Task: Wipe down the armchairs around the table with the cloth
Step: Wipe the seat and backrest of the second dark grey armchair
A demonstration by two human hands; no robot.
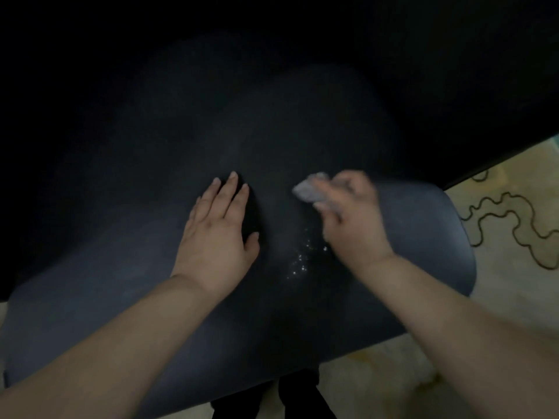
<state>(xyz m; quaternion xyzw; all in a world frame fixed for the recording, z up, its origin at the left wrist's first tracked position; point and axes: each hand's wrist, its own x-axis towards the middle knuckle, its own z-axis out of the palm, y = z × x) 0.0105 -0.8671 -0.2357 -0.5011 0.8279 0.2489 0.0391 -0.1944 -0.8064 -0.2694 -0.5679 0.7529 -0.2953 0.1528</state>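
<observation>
- Armchair (127, 267): dark, padded, fills most of the view; its rounded edge runs along the bottom and curls up at the right. Judged heavy and steady, upholstery soft with some give, surface smooth, perhaps a little slick when damp. Not something to lift; lean on it for support.
- Floor (514, 207): pale, with a dark wavy line pattern, showing past the armchair's right edge and bottom edge.
- Left hand (220, 228): spread flat, palm down on the armchair near its middle, fingers together and pointing away from the person, thumb out to the side. Holds nothing; judged to be bracing.
- Right hand (351, 216): blurred, closed around the cloth, over the armchair toward its right edge and just right of the left hand. Hands near each other, not touching.
- Cloth (308, 189): small, pale grey wad poking out past the right fingers, at or on the upholstery; contact cannot be told through the blur. Judged light, limp, easily bunched; best gripped as a wad in the palm so a flat face meets the surface.
- Speckles (302, 258): bright flecks, droplets or crumbs, on the armchair between the two wrists, nearer the person than the cloth. Not yet wiped.
</observation>
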